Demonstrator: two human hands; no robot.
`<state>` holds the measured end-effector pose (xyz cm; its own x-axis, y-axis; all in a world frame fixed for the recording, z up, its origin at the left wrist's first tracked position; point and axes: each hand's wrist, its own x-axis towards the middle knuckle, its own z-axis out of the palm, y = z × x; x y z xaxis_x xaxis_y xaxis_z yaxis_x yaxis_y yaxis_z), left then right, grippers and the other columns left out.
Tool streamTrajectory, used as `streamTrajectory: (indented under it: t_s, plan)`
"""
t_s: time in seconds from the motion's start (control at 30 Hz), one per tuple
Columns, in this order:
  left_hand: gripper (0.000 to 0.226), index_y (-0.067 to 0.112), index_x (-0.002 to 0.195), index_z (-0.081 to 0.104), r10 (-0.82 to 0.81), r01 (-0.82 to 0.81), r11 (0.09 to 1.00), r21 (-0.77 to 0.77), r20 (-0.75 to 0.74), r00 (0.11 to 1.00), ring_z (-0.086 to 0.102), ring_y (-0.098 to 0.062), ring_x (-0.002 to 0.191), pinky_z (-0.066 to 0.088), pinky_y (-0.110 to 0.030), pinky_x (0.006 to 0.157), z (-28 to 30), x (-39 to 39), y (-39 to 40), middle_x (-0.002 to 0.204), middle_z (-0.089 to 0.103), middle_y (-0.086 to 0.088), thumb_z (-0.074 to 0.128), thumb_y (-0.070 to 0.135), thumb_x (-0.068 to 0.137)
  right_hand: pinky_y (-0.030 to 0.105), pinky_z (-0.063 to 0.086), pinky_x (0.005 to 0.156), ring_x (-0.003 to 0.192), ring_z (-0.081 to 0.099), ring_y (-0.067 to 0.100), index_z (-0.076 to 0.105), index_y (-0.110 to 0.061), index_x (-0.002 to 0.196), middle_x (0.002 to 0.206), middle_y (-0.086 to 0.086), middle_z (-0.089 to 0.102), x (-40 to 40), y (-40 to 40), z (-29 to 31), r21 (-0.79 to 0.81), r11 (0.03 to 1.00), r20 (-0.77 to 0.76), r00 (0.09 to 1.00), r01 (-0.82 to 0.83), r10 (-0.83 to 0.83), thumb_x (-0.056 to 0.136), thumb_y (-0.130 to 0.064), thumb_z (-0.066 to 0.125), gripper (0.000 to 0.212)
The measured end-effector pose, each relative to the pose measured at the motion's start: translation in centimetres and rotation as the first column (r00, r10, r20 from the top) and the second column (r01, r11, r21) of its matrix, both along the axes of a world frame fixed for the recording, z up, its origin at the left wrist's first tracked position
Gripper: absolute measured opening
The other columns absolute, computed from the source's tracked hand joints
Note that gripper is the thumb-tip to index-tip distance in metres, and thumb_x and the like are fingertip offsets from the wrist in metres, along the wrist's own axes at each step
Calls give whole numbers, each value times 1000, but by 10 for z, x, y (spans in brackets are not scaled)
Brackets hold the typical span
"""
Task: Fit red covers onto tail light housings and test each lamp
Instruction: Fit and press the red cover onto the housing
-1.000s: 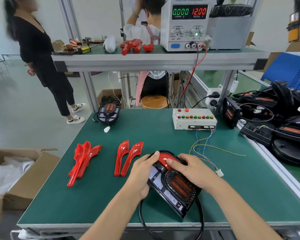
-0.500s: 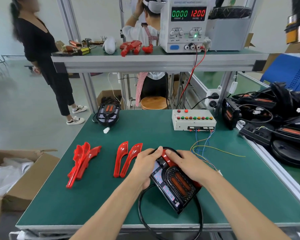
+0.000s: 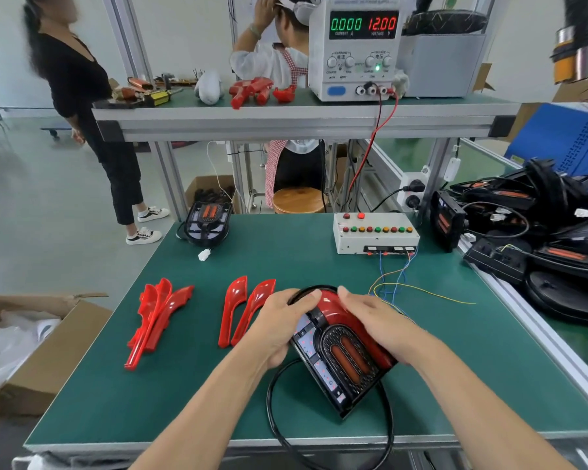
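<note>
A black tail light housing (image 3: 340, 361) lies tilted on the green mat (image 3: 190, 395), a red cover (image 3: 333, 305) on its top and right side. My left hand (image 3: 279, 323) grips the housing's left edge, thumb up near the cover. My right hand (image 3: 374, 320) lies over the cover's right side, fingers curved onto it. A black cable (image 3: 275, 412) loops from the housing over the table's front edge. Two loose red covers (image 3: 243, 308) lie just left of my left hand, and a pile of red covers (image 3: 157, 317) further left.
A white test box (image 3: 374, 234) with coloured buttons stands behind, thin wires (image 3: 421, 291) trailing forward. Another housing (image 3: 207, 222) sits back left. The power supply (image 3: 357, 45) is on the shelf. Black lamp housings (image 3: 537, 225) pile up at right. A cardboard box (image 3: 31, 361) sits left. Two persons stand beyond.
The housing has turned and shifted slightly away from me under my hands. The red cover now sits lower around its top and right side, with my right hand over it.
</note>
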<state>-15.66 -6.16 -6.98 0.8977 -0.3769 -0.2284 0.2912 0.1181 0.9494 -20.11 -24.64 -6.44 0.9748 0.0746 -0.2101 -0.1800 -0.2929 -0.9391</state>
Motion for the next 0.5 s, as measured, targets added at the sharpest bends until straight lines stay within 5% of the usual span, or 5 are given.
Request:
streamTrajectory:
  t_s: [0.17,0.4,0.5]
  plan:
    - [29,-8,107,69,35,-40,996,-79,-66,997,75,-37,91,61,-41,79,-6,1,1,104,76,-25,63,20,102,29,59,89,101,75,18,73,-30,112,107,-1,78,-14,-21,1,-22,993,11,993,-120,120,103,-41,56,22]
    - [26,-5,100,71,34,-40,997,-70,-78,996,75,-35,87,61,-44,80,-13,5,-7,100,76,-25,63,20,101,19,55,74,85,75,13,77,-35,103,96,0,80,-27,-12,-13,17,1000,130,991,17,-19,103,-30,57,20]
    - [25,-1,96,72,50,-52,998,-26,-89,995,75,-31,82,62,-41,77,-13,8,-11,96,77,-21,63,21,102,28,59,77,84,75,15,76,-30,100,94,1,79,-27,-8,-20,3,997,151,986,77,-77,104,-31,56,21]
